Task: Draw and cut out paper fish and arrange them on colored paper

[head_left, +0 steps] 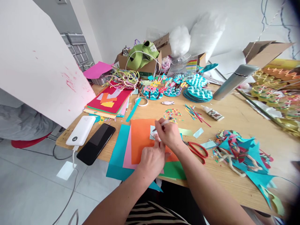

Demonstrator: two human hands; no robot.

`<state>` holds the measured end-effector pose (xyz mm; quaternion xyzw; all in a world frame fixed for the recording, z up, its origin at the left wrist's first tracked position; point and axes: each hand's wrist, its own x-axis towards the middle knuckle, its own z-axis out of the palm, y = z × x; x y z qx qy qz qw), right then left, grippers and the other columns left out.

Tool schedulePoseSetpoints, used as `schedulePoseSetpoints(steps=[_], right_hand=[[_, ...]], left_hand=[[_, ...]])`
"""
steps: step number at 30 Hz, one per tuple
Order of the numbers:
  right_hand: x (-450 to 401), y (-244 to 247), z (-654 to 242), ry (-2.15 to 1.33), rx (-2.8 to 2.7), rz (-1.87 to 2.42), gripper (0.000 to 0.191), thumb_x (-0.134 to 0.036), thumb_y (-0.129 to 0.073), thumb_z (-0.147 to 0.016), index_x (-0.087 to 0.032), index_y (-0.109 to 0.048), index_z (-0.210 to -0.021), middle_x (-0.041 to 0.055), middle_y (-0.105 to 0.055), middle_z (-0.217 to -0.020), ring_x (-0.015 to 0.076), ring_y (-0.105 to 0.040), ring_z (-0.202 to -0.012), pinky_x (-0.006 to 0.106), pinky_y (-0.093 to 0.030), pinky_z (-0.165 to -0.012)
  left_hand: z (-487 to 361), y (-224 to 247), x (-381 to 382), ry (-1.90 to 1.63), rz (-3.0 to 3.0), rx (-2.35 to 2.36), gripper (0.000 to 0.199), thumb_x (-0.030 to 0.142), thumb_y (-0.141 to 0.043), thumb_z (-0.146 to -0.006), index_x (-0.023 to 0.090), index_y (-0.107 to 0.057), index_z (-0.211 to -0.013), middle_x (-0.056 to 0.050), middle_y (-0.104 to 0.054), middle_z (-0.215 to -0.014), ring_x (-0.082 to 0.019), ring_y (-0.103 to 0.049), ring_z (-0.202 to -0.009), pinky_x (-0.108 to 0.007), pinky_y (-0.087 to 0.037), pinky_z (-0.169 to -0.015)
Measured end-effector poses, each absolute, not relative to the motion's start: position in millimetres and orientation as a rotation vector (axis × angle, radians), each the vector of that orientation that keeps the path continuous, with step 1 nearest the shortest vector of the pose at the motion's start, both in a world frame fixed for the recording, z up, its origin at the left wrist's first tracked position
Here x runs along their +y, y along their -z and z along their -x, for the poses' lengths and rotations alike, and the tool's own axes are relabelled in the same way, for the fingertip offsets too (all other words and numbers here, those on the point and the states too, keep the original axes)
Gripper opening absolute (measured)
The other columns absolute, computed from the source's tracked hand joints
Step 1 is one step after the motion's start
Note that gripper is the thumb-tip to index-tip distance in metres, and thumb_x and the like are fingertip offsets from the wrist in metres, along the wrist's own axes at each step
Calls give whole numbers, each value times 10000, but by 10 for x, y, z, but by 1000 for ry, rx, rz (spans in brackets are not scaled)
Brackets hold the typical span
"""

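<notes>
My right hand [169, 133] is closed around a slim grey pen [165, 121], its tip over a small pale blue piece of paper [152, 128]. A little fish outline [153, 134] shows on that piece. With fingers apart, my left hand [152, 157] rests below, fingertips at the piece's lower edge. Beneath both hands lies an orange sheet [140, 137] on top of pink [127, 153], blue [118, 153] and green [174, 170] sheets. Red-handled scissors [199, 149] sit just right of my right wrist, their blades partly hidden. A cut-out paper fish [168, 102] lies farther back.
At left are a black phone [96, 143], a white power bank [81, 130] and stacked coloured paper [110, 101]. Paper scraps [243, 153] and a glue bottle [212, 113] lie right. Behind stand a grey flask [235, 82], blue wavy discs [198, 93] and a cardboard box [142, 65].
</notes>
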<state>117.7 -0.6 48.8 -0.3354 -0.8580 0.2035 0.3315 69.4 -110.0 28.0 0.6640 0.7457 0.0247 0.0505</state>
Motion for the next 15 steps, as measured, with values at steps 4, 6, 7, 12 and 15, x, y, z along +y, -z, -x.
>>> schedulePoseSetpoints(steps=[4, 6, 7, 12, 15], right_hand=[[43, -751, -1335, -769, -1767, 744, 315, -447, -436, -950, -186, -600, -889, 9, -627, -669, 119, -579, -535, 232, -438, -504], [84, -830, -1455, -847, -1762, 669, 318, -443, -431, -957, -197, -610, -1052, 22, -666, -779, 130, -638, -650, 255, -505, -593], [106, -836, -1524, -867, -1808, 659, 313, -428, -433, -960, -205, -612, -1088, 26, -678, -807, 137, -655, -694, 271, -522, -635], [182, -586, -1854, -696, -2267, 729, 182, -292, -499, -926, -218, -651, -991, 62, -707, -914, 209, -656, -870, 356, -520, -760], [185, -388, -1941, -606, -2472, 699, 189, -179, -508, -883, -219, -640, -1012, 76, -700, -970, 234, -621, -956, 375, -511, -801]], left_hand=[[-693, -290, -1106, -18, -2016, 2286, 502, 530, -276, -956, 158, -539, -1166, -253, -568, -1270, -238, -676, -615, -333, -489, -506], [-688, -306, -1105, 5, -2019, 2280, 487, 512, -296, -957, 158, -531, -1194, -256, -516, -1343, -237, -680, -632, -333, -494, -511], [-685, -316, -1103, 6, -2025, 2280, 481, 502, -304, -958, 156, -529, -1206, -253, -494, -1371, -239, -683, -642, -334, -498, -515], [-666, -349, -1086, -26, -2025, 2276, 488, 482, -318, -959, 142, -547, -1222, -234, -445, -1426, -258, -696, -711, -351, -518, -550], [-653, -344, -1073, -60, -2011, 2295, 503, 482, -324, -959, 133, -546, -1244, -220, -457, -1423, -276, -699, -809, -351, -530, -594]])
